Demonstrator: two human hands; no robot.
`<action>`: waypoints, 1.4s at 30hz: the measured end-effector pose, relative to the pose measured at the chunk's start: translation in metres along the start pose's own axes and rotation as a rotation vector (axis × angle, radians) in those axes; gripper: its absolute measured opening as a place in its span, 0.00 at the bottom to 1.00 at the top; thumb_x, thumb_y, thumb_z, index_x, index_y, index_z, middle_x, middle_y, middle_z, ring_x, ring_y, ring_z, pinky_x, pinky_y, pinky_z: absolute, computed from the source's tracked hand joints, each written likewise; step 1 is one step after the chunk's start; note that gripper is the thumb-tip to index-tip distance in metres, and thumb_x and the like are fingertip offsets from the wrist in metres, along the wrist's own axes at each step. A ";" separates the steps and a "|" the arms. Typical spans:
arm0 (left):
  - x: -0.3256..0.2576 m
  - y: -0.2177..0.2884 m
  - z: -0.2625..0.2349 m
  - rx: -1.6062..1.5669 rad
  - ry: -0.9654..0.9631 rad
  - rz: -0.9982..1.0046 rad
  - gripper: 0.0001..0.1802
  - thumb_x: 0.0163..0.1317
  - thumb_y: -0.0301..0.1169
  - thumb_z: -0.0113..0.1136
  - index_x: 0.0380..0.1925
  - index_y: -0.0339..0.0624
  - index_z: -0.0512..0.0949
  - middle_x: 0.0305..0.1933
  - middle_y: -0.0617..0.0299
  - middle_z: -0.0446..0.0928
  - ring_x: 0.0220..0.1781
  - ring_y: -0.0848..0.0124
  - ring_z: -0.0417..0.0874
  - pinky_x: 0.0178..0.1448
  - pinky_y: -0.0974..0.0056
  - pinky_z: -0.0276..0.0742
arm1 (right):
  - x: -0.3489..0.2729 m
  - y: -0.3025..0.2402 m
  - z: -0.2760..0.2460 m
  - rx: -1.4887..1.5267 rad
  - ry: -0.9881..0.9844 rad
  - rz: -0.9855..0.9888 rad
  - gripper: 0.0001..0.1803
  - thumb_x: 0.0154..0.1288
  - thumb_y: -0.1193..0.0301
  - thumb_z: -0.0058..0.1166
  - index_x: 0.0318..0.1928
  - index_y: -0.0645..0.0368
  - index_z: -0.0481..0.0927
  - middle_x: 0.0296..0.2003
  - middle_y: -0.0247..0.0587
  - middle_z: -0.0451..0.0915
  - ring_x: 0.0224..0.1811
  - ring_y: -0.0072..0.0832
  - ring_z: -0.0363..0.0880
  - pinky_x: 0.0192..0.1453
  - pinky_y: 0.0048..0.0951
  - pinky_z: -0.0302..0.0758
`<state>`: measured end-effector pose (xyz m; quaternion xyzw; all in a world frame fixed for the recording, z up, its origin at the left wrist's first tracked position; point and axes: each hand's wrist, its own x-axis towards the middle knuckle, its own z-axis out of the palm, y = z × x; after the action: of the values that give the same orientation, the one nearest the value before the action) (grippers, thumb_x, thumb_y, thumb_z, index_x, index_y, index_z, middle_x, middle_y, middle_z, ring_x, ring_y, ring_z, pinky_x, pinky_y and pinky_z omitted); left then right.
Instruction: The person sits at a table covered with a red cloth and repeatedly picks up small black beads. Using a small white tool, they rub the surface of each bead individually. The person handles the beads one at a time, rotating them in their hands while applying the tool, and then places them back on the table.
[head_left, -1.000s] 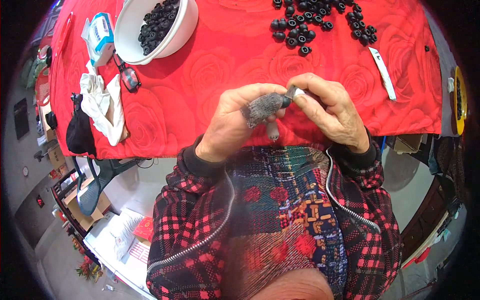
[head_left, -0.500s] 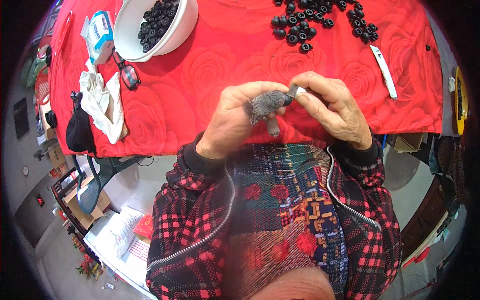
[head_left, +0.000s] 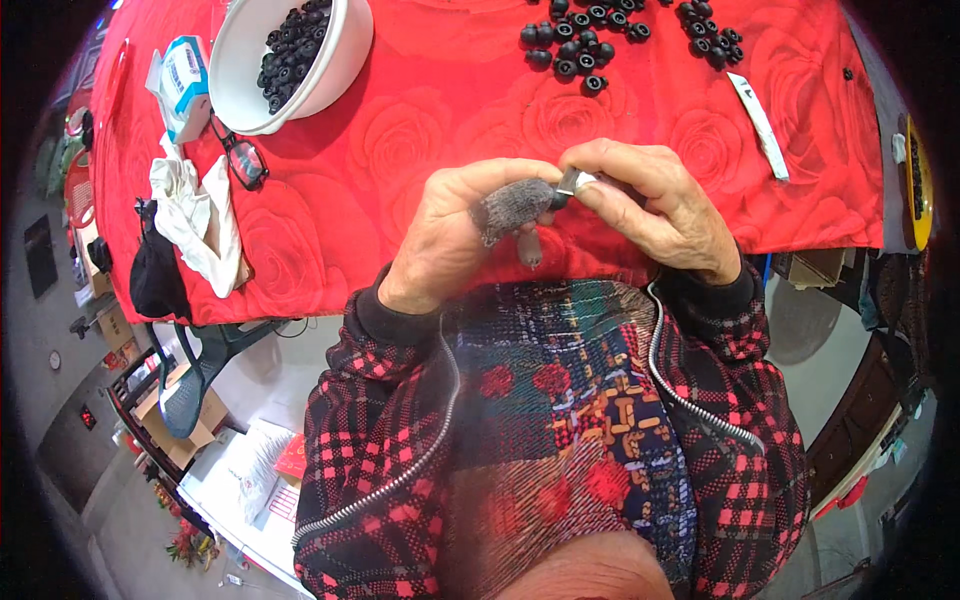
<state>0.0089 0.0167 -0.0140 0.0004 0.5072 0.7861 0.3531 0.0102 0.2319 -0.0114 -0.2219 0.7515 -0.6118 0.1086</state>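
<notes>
One left hand (head_left: 432,232), bare apart from two grey knit finger sleeves (head_left: 515,208), thumb and covered finger closed on a small black knob (head_left: 559,201); the knob peeks out at the sleeve's tip, above the front part of the table.

One right hand (head_left: 655,205), thumb and forefinger pinched on a short metal blade (head_left: 568,181) with a white grip; the blade meets the knob, though whether it cuts in I cannot tell from here.

One red rose-patterned tablecloth (head_left: 430,100), bearing: loose black knobs (head_left: 586,62) in clusters toward the far edge; a white basin (head_left: 345,65), tilted in my view, more black knobs inside; a white-and-blue carton (head_left: 182,85), flap up, just beside the basin; black-framed eyeglasses (head_left: 246,163), near the carton; crumpled white cloth (head_left: 195,215), a black cloth item (head_left: 157,265) against it; a slim white packet (head_left: 760,127), to the right.

One yellow tray (head_left: 928,200), beyond the table's right edge, dark pieces within.
</notes>
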 end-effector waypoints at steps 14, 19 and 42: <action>-0.001 -0.002 0.005 -0.121 0.062 -0.081 0.13 0.65 0.31 0.53 0.44 0.33 0.77 0.33 0.62 0.77 0.27 0.75 0.77 0.30 0.70 0.76 | 0.001 0.005 0.003 0.021 0.005 0.039 0.07 0.63 0.75 0.50 0.41 0.64 0.75 0.26 0.47 0.75 0.26 0.38 0.77 0.31 0.32 0.71; 0.001 -0.006 -0.001 -0.330 0.014 -0.104 0.13 0.66 0.31 0.52 0.44 0.32 0.76 0.33 0.64 0.75 0.29 0.77 0.76 0.30 0.71 0.75 | -0.002 0.007 0.006 0.048 -0.122 -0.006 0.07 0.62 0.75 0.50 0.40 0.65 0.75 0.25 0.44 0.74 0.25 0.31 0.75 0.29 0.29 0.69; -0.016 0.003 0.014 -0.258 -0.047 0.081 0.12 0.62 0.26 0.56 0.44 0.33 0.75 0.34 0.60 0.79 0.28 0.78 0.77 0.31 0.73 0.76 | 0.004 -0.023 0.027 -0.463 0.314 -0.538 0.22 0.42 0.81 0.67 0.42 0.65 0.78 0.23 0.40 0.76 0.19 0.30 0.74 0.22 0.27 0.68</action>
<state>0.0243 0.0180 0.0009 -0.0061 0.3929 0.8583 0.3301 0.0236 0.2027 0.0054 -0.3335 0.7921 -0.4591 -0.2249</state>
